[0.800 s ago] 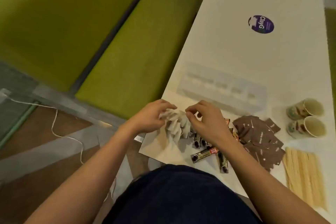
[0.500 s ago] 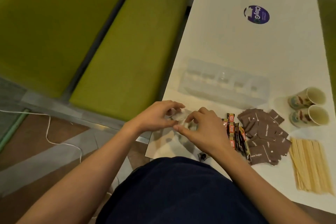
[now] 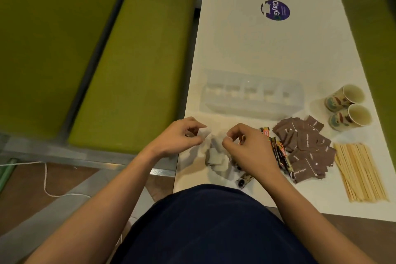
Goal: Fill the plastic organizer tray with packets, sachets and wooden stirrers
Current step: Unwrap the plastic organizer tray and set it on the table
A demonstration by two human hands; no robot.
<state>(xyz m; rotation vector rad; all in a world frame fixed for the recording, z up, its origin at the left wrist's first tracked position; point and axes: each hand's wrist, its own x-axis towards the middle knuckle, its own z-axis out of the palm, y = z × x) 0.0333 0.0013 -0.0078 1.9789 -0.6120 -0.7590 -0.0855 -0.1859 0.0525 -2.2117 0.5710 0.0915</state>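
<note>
Organizer tray on white table, green benches alongside, L hand pinches sachet

Brown sachets, pale stirrers (cushions olive-green).

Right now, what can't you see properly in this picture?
In the head view:
Right hand: curled fingers hide whether it holds anything.
Stick packets: partly covered by the right hand and wrist.
Organizer tray: clear and washed out, contents unclear.
White sachets: print too small to read.
</note>
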